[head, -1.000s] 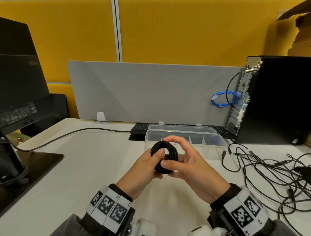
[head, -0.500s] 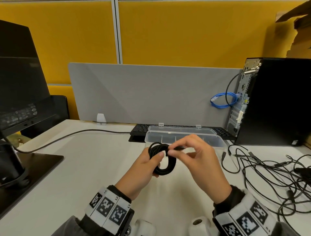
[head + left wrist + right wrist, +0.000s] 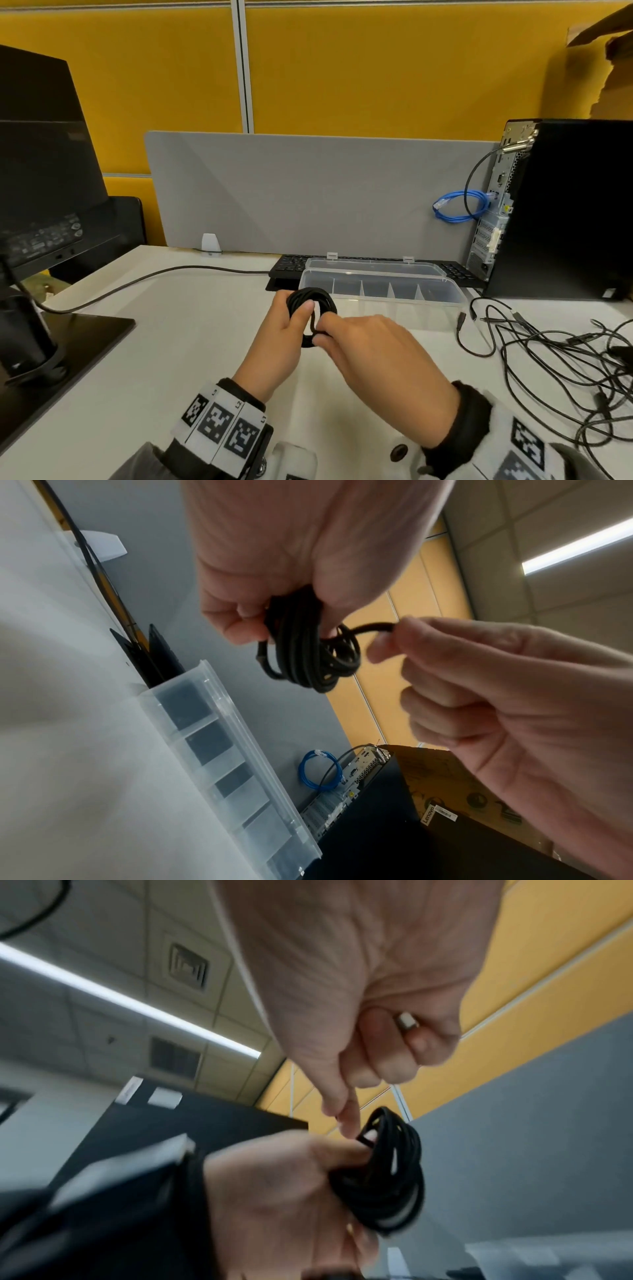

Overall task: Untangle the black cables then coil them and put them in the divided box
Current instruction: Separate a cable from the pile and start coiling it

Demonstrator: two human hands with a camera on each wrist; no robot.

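— Above the desk, dead centre: what's in my hands?

— My left hand grips the coil, thumb pressed on its near side, fingers curled round the turns. My right hand pinches the cable's free end at the coil's 3 o'clock.

— And the box?

— Just past the coil, at 1 o'clock, lid open, on the desk. Loose cables lie tangled at 3 o'clock, well apart from my hands.
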